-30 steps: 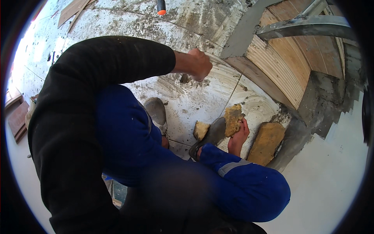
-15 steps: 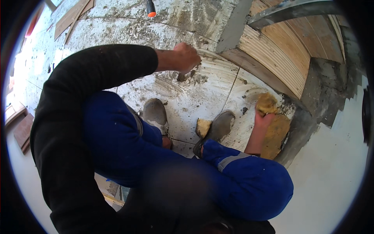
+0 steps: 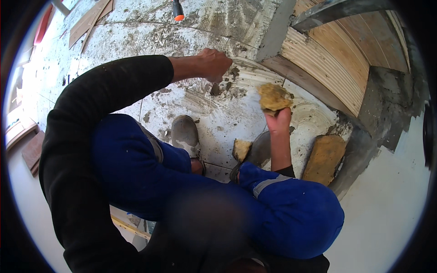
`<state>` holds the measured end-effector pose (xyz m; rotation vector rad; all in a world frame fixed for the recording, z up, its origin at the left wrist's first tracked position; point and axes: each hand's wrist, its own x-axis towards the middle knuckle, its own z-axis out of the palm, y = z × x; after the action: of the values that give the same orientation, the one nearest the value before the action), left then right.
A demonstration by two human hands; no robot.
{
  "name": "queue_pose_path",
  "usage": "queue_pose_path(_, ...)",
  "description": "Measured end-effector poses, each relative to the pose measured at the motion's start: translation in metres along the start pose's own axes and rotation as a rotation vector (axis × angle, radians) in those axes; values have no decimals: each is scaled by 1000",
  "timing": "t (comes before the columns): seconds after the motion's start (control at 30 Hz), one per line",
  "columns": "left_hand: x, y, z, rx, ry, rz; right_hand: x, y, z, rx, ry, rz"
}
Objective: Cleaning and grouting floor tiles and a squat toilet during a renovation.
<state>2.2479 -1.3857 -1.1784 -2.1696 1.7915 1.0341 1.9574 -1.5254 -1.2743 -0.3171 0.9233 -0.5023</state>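
Note:
A ragged, dirt-stained yellow sponge (image 3: 274, 96) is gripped in my right hand (image 3: 278, 120), above the smeared floor tiles in front of my right shoe. My left hand (image 3: 215, 65) is curled closed at the end of my outstretched arm, low over the tiles. Whatever it may hold is hidden by the fingers. Dark crumbs of mortar (image 3: 215, 88) lie just beside that hand. A smaller pale-yellow sponge piece (image 3: 241, 149) rests against my right shoe. A large brownish-yellow sponge slab (image 3: 324, 159) lies to the right, near the wall.
Wooden steps with grey edges (image 3: 324, 63) rise at the far right. A dark tool handle with an orange end (image 3: 178, 11) lies at the top. Plank offcuts (image 3: 88, 22) are at the far left. My shoes (image 3: 185, 132) stand on dirty white tiles (image 3: 214, 125).
My right hand has moved left and away from the wall with the sponge, uncovering more of the slab. A swirled wet smear shows where it was. My left hand has shifted slightly left.

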Motion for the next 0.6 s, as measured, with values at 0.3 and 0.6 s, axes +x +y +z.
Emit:
queue_pose_path(0.3,26,25,-5,-210,44,82,-3,-68,-27,76,58,-191)
queue_pose_path(0.6,65,48,21,-311,21,3,-40,-60,-34,137,86,-107)
